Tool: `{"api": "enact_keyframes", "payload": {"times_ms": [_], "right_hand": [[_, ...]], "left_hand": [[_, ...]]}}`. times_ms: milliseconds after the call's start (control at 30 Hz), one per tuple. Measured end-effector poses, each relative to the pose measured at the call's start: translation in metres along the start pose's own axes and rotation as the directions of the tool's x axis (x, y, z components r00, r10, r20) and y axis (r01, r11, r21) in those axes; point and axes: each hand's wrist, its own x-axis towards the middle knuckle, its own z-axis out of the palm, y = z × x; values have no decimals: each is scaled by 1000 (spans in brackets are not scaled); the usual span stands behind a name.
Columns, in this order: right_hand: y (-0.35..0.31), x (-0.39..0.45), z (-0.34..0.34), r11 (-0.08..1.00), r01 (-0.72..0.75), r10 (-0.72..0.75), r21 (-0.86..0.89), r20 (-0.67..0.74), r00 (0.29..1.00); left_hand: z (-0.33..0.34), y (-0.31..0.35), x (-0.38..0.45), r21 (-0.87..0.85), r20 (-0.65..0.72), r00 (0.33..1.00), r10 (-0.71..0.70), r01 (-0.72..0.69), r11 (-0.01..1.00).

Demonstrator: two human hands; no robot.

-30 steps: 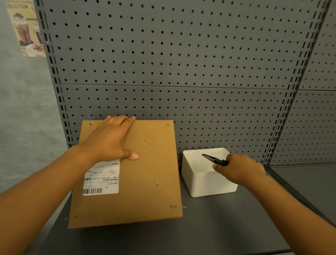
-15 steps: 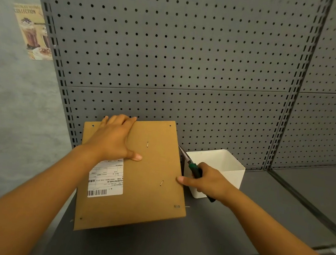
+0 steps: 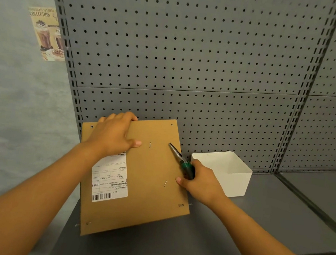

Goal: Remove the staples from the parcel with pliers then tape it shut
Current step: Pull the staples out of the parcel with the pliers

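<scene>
The parcel (image 3: 136,178) lies flat on the grey shelf (image 3: 257,221), its far edge against the pegboard (image 3: 192,56) and its left edge overhanging the shelf's side. A white bin (image 3: 222,171) stands just beside its right edge. Bare shelf lies in front. The left hand (image 3: 114,133) presses flat, fingers spread, on the far-left corner. The right hand (image 3: 198,181) has its grip curled round the pliers (image 3: 180,160), tip over the cardboard near a staple (image 3: 150,144).

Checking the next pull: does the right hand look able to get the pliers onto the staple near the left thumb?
Probably yes: the right hand holds the pliers over the parcel, bare cardboard up to that staple.
</scene>
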Motion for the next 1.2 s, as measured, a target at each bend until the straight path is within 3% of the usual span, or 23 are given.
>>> {"api": "enact_keyframes", "payload": {"times_ms": [133,367,533,633,867,1200], "right_hand": [[-1,-4,-2,999,-25,24,-39,-12,1000],[13,-26,4,979,-204,203,3,59,977],[19,-45,18,922,-336,306,190,169,937],[17,-49,25,891,-342,297,297,188,936],[-2,-40,2,956,-164,194,244,-104,976],[-36,-17,-47,970,69,24,233,-376,926]], "left_hand": [[1,0,-2,-4,-37,999,-14,14,1000],[0,0,-4,-4,-61,998,-23,23,1000],[2,0,-8,-27,-84,996,-15,13,1000],[2,0,-10,-35,-101,995,-14,11,999],[-17,-11,-13,-122,-147,979,-138,120,985],[-21,-34,-29,-217,-66,954,-293,273,937]]}}
